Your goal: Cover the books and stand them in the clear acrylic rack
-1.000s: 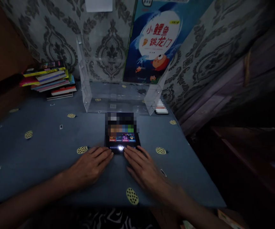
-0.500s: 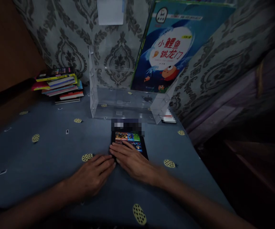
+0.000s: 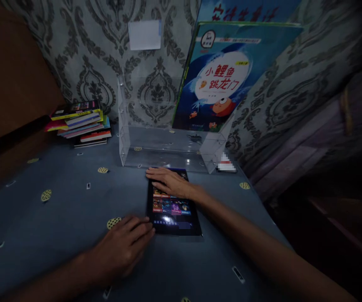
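Note:
A thin dark book (image 3: 176, 228), its cover printed with rows of small colourful pictures, lies flat on the table. My right hand (image 3: 171, 183) rests palm down across its upper part, fingers stretched to the left and covering some of the pictures. At the book's lower left corner, the fingertips of my left hand (image 3: 127, 241) touch the edge. The left fingers are extended and lightly bent, and neither hand is wrapped round the book.
Behind the book stands a clear acrylic rack (image 3: 122, 126), with large blue picture books (image 3: 212, 84) leaning in its right side. A stack of books (image 3: 82, 123) sits at the back left. The blue patterned tablecloth (image 3: 74, 209) covers the table.
My right hand has slid up the book from its lower left to its upper part, uncovering the lower rows of pictures. My left hand stays at the lower left corner. The view has tilted up slightly.

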Demonstrator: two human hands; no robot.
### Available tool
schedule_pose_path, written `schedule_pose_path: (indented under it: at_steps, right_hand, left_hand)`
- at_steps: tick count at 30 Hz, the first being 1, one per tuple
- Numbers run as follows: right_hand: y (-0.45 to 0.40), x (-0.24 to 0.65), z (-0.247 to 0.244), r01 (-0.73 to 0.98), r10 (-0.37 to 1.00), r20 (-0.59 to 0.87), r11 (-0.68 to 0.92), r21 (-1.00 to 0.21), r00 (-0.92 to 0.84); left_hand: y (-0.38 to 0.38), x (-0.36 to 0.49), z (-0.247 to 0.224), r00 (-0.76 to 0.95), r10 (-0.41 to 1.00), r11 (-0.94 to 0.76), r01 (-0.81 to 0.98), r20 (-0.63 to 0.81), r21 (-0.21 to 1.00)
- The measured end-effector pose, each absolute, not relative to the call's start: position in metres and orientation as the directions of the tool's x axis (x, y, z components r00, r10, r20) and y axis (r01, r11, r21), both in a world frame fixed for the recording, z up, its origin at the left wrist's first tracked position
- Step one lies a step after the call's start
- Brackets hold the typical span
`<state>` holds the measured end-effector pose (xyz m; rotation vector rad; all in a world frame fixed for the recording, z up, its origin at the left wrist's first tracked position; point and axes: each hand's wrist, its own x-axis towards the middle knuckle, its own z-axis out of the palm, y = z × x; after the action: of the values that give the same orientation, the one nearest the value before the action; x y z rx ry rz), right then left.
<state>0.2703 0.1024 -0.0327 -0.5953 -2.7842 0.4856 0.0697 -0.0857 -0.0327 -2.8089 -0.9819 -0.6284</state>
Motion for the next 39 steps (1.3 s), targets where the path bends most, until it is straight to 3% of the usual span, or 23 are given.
schedule_pose_path:
  at_steps: [16,21,30,36,39]
  right_hand:
    - [0.052,0.274,-0.03,0.385,0.467,0.162,0.846,-0.37,-0.87]
    - [0.051,0.276,-0.03,0.388,0.478,0.169,0.836,-0.389,-0.862]
    - [0.058,0.28,-0.041,0.47,0.585,0.237,0.785,-0.403,-0.775]
    - [0.063,0.305,-0.043,0.567,0.673,0.221,0.724,-0.393,-0.706]
    - [0.058,0.314,-0.046,0.592,0.707,0.24,0.695,-0.408,-0.666]
  left_hand:
    - [-0.107,0.078,-0.016,0.743,0.52,-0.851,0.495,0.421,0.177]
    - [-0.087,0.082,-0.022,0.694,0.58,-0.81,0.549,0.427,0.207]
    - [-0.014,0.071,-0.043,0.618,0.705,-0.708,0.646,0.349,0.286]
    - [0.016,0.059,-0.049,0.643,0.751,-0.656,0.698,0.153,0.286]
    - [0.017,0.058,-0.05,0.661,0.739,-0.666,0.688,0.13,0.29]
